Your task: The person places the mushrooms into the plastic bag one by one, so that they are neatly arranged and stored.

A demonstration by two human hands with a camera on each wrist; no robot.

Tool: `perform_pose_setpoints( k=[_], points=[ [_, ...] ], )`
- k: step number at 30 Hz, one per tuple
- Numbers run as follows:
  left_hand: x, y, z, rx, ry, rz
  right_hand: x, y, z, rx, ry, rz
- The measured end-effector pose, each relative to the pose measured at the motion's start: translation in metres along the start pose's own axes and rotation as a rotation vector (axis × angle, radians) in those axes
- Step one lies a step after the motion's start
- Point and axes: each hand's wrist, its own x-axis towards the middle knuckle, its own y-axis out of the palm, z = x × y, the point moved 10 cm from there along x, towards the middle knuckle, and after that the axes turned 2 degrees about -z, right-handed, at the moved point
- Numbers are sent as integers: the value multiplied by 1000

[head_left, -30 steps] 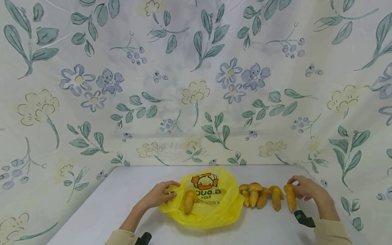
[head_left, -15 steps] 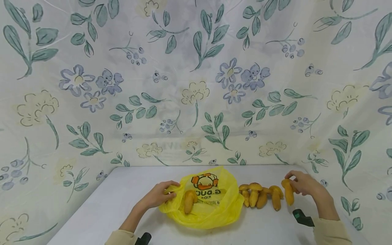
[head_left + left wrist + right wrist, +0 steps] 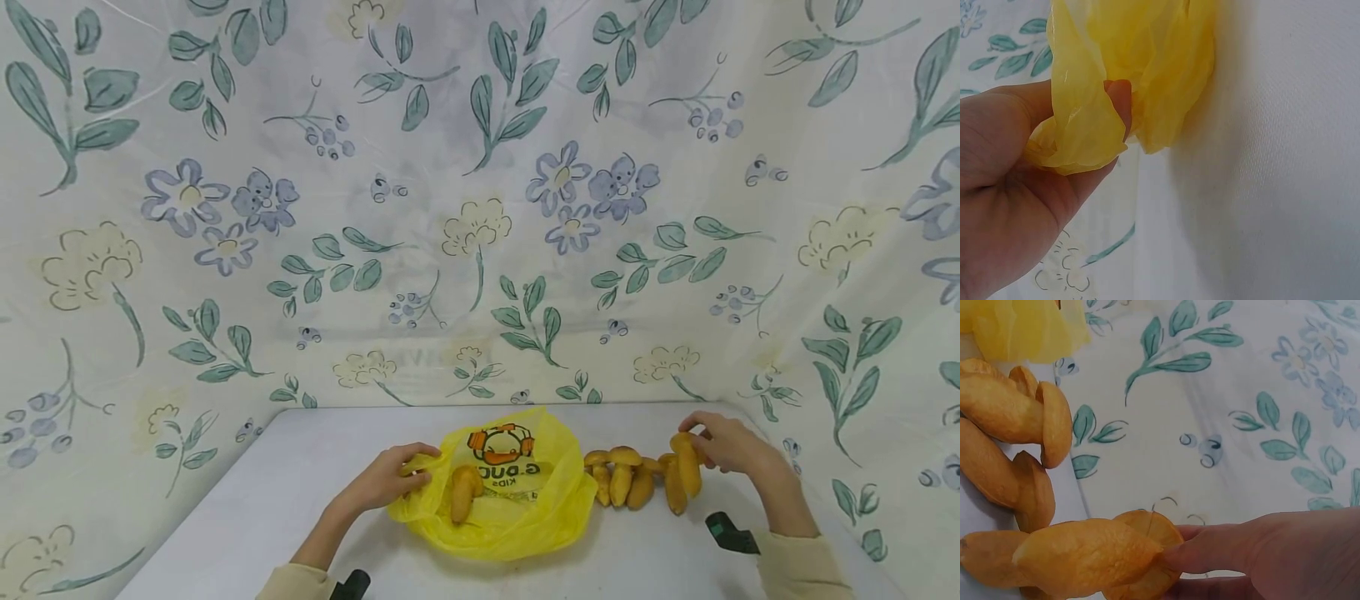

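Note:
My left hand (image 3: 390, 479) pinches the left rim of a yellow plastic bag (image 3: 517, 529), which lies open on the table; in the left wrist view its crumpled edge (image 3: 1085, 134) sits between thumb and fingers. Inside the bag rests one orange-brown mushroom (image 3: 462, 500). On the right, my right hand (image 3: 727, 442) holds another mushroom (image 3: 687, 467) by its cap, stem hanging down. The right wrist view shows this held mushroom (image 3: 1091, 556) partly covering one behind it.
A row of several mushrooms (image 3: 621, 479) stands between the bag and my right hand, the nearest one (image 3: 675, 492) just behind the held mushroom. The white table (image 3: 300, 467) ends at a floral curtain (image 3: 480, 250) at the back.
My right hand has lifted the rightmost mushroom and carried it left, so it now overlaps the end of the row. My left hand and the bag stay where they were.

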Motion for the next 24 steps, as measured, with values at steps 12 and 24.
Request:
perform_pose_setpoints(
  k=[12,24],
  points=[
    [1,-1,-1,7,15,6,1,5,22,-15,-45,-2],
    [0,0,-1,-11,-9,13,6,14,33,-17,-79,-4]
  ],
)
